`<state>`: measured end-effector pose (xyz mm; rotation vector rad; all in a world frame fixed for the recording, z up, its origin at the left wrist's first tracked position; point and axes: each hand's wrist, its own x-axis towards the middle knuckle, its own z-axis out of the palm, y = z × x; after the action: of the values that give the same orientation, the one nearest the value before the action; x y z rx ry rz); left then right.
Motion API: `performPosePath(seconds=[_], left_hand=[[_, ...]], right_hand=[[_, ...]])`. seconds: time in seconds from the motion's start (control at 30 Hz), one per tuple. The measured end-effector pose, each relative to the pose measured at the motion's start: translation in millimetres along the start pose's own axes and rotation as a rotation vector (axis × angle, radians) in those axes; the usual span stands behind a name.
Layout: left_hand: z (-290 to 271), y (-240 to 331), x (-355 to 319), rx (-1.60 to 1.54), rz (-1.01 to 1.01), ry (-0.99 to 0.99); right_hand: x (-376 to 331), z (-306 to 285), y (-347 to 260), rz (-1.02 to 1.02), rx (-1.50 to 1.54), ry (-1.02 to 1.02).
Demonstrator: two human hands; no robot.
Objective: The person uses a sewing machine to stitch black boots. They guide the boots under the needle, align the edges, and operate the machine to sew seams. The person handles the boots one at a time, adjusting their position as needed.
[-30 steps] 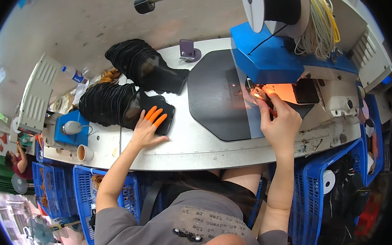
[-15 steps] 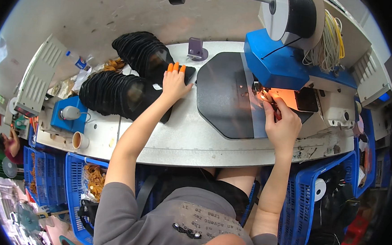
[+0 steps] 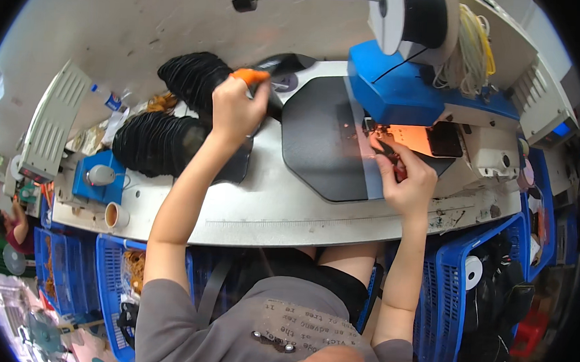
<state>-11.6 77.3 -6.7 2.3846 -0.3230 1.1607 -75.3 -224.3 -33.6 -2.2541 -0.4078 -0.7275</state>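
My left hand (image 3: 237,106), orange covers on its fingertips, is closed on a black sheet piece (image 3: 286,64) lifted off the pile and blurred by motion. Beside it stand two fanned stacks of similar black pieces, a back stack (image 3: 193,79) and a front stack (image 3: 151,143). My right hand (image 3: 411,183) is closed round a small red-and-black tool (image 3: 402,174) that looks like thread snips, mostly hidden by the fingers. Its fingertips are near the lit needle area of the blue-headed sewing machine (image 3: 395,88). Left of the needle lies a black octagonal plate (image 3: 319,139).
A thread spool (image 3: 426,18) hangs above the machine. A phone (image 3: 445,139) lies on the machine bed. At the table's left are a blue box (image 3: 97,177), a paper cup (image 3: 116,215) and a bottle (image 3: 106,97). Blue baskets (image 3: 453,284) stand below the table on both sides.
My left hand has risen off the pile, closing on a black piece and swinging it up behind the hand. My right hand stays by the needle; the tool in it shows more.
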Motion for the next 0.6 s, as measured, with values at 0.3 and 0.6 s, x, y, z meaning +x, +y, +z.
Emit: performPosePath(seconds=[0.3,0.6], left_hand=[[6.9,98.1,-34.2,-0.177,0.572,-0.515],[15.7,90.1,-35.5,-0.121,0.505,-0.714]], right_hand=[[-4.3,-14.0,-8.1,-0.073,0.062,0.081],[0.8,0.3,-2.1,0.017,-0.172,-0.119]])
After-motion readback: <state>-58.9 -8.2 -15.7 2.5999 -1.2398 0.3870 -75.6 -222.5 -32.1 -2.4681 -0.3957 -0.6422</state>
